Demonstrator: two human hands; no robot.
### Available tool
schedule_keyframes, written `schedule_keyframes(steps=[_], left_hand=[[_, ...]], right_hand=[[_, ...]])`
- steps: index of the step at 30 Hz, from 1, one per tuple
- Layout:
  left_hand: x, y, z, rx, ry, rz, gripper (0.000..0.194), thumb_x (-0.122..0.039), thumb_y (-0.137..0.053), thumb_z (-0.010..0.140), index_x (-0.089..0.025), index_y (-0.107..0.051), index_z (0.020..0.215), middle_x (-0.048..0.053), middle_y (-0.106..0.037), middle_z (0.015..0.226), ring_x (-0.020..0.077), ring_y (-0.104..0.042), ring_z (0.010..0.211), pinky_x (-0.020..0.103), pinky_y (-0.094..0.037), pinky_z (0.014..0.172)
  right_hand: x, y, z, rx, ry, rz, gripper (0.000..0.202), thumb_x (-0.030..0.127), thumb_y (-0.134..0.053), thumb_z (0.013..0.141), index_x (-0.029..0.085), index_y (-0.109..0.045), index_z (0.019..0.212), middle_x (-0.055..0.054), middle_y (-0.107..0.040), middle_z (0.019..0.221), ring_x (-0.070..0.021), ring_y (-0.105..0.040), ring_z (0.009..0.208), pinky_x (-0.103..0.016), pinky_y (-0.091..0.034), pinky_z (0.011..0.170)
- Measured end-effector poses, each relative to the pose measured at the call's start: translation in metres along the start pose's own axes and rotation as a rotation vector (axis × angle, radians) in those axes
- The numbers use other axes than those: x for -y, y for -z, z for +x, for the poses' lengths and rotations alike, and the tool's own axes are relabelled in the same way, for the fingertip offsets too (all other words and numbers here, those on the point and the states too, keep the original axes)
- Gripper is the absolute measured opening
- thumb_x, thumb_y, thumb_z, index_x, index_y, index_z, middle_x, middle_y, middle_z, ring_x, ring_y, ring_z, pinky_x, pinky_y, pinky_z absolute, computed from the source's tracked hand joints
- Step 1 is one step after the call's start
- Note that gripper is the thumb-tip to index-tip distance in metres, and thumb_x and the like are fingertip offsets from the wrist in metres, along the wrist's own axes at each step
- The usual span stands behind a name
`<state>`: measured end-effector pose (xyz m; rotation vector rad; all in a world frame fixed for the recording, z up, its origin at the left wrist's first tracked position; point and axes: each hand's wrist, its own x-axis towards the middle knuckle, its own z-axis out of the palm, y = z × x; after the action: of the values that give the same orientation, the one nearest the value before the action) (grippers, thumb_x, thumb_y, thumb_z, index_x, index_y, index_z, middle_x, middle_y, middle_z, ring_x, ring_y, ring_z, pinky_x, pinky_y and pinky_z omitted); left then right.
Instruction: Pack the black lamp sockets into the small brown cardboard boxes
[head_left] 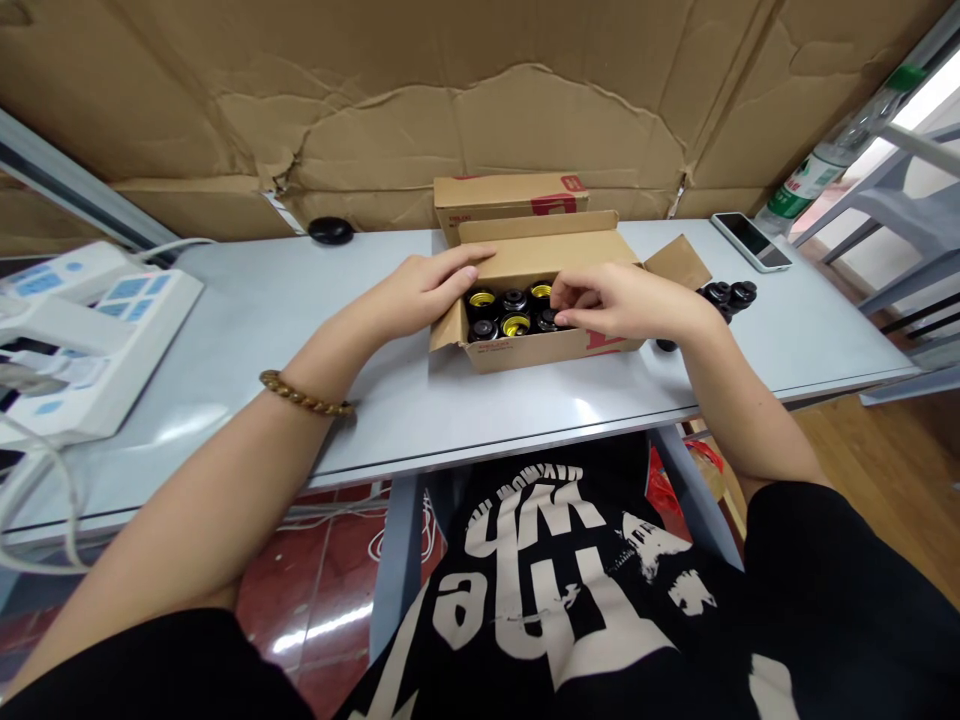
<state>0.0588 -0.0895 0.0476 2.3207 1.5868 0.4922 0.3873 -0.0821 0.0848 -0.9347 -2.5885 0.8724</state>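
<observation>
I see my left hand (pixel 424 290) lying flat across the left end of the open cardboard box (pixel 540 345), fingers (pixel 457 272) stretched out together and resting on the box's back wall and left flap, pressing on it rather than gripping anything. My right hand (pixel 622 300) sits over the right half of the box with the fingertips (pixel 562 296) curled in and bunched close above the black and brass sockets (pixel 514 312) packed inside; they seem to be on one of the sockets, but I cannot tell whether they actually pinch it, since the fingers hide the contact. The box stands in the middle of the grey table (pixel 300 300), its right flap (pixel 679 262) folded outward. The sockets fill it in rows, some showing a brass ring, others dark. Just behind it, touching its back flap, is a second closed box (pixel 510 195) with red printing. To the right of my right wrist a small cluster of loose black sockets (pixel 729 294) lies on the table, and farther back on that side a phone (pixel 750 241) lies face up near a plastic bottle (pixel 832 160). A small black round object (pixel 331 231) sits at the table's back edge, and a white device with blue panels (pixel 90 330) rests on the far left. A beaded bracelet (pixel 304 397) circles my left wrist.
</observation>
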Motion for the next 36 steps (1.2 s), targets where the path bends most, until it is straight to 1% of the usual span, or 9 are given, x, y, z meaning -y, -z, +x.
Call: schedule_keyframes(steps=[7,9,14,17,24,28,30,33,36], left_hand=[[0.002,0.000,0.000,-0.001,-0.014,-0.004,0.074,-0.061,-0.035,0.117,-0.028,-0.059,0.179,0.009,-0.072,0.169,0.0401,-0.071,0.146,0.055,-0.050,0.132],[0.002,0.000,0.000,-0.002,-0.006,0.003,0.075,-0.061,-0.034,0.117,-0.027,-0.059,0.179,0.009,-0.072,0.169,0.0406,-0.071,0.146,0.055,-0.050,0.132],[-0.001,0.001,0.000,0.006,-0.004,0.009,0.076,-0.060,-0.033,0.116,-0.026,-0.058,0.180,0.010,-0.071,0.170,0.0410,-0.071,0.147,0.057,-0.049,0.133],[-0.001,0.000,0.000,0.002,-0.007,0.006,0.076,-0.060,-0.034,0.116,-0.026,-0.058,0.180,0.010,-0.072,0.168,0.0409,-0.071,0.145,0.057,-0.050,0.132],[0.002,-0.001,0.000,-0.006,-0.012,0.004,0.075,-0.059,-0.035,0.117,-0.027,-0.059,0.179,0.009,-0.075,0.166,0.0395,-0.072,0.144,0.056,-0.051,0.131],[0.002,-0.001,0.000,-0.009,-0.017,0.007,0.075,-0.059,-0.034,0.116,-0.026,-0.059,0.179,0.009,-0.073,0.167,0.0394,-0.072,0.146,0.055,-0.051,0.131],[0.002,-0.001,0.000,-0.007,-0.020,0.013,0.075,-0.059,-0.034,0.116,-0.026,-0.059,0.179,0.009,-0.072,0.168,0.0393,-0.071,0.146,0.054,-0.051,0.131],[0.002,-0.001,0.000,-0.003,-0.016,0.011,0.075,-0.059,-0.034,0.116,-0.027,-0.059,0.179,0.009,-0.073,0.168,0.0393,-0.071,0.146,0.055,-0.051,0.131],[0.002,0.000,0.000,0.000,-0.009,0.009,0.075,-0.059,-0.034,0.116,-0.027,-0.059,0.179,0.009,-0.073,0.167,0.0398,-0.072,0.144,0.056,-0.051,0.130]], right_hand=[[0.001,-0.001,0.001,0.028,-0.047,-0.028,0.016,0.034,-0.071,0.109,0.026,-0.060,0.100,0.001,-0.073,0.078,-0.0198,-0.065,0.068,-0.036,-0.047,0.068],[0.003,0.001,0.001,0.050,-0.080,-0.027,0.017,0.037,-0.070,0.110,0.027,-0.058,0.102,0.001,-0.073,0.077,-0.0200,-0.065,0.068,-0.035,-0.047,0.068],[0.012,0.004,0.002,0.134,-0.230,-0.042,0.017,0.038,-0.066,0.114,0.026,-0.057,0.106,0.001,-0.071,0.077,-0.0211,-0.069,0.073,-0.034,-0.046,0.071],[0.016,0.004,0.004,0.141,-0.259,-0.034,0.017,0.036,-0.065,0.115,0.026,-0.056,0.106,0.001,-0.071,0.078,-0.0214,-0.070,0.075,-0.034,-0.045,0.072],[0.020,0.004,0.001,0.115,-0.239,-0.060,0.021,0.035,-0.066,0.116,0.026,-0.055,0.100,0.002,-0.069,0.075,-0.0187,-0.068,0.069,-0.032,-0.046,0.067],[0.020,0.004,0.001,0.106,-0.189,-0.026,0.019,0.029,-0.066,0.115,0.024,-0.059,0.098,0.001,-0.073,0.082,-0.0167,-0.068,0.070,-0.032,-0.048,0.069],[0.019,0.004,0.001,0.090,-0.170,-0.033,0.019,0.028,-0.066,0.115,0.024,-0.060,0.097,0.001,-0.074,0.080,-0.0161,-0.067,0.068,-0.032,-0.048,0.069],[0.014,0.005,0.000,0.041,-0.146,-0.068,0.022,0.029,-0.066,0.114,0.024,-0.062,0.093,0.001,-0.075,0.075,-0.0161,-0.062,0.065,-0.033,-0.046,0.067],[0.009,0.009,-0.005,-0.057,-0.088,-0.054,0.023,0.030,-0.069,0.111,0.024,-0.063,0.090,-0.002,-0.079,0.082,-0.0181,-0.067,0.070,-0.034,-0.051,0.069]])
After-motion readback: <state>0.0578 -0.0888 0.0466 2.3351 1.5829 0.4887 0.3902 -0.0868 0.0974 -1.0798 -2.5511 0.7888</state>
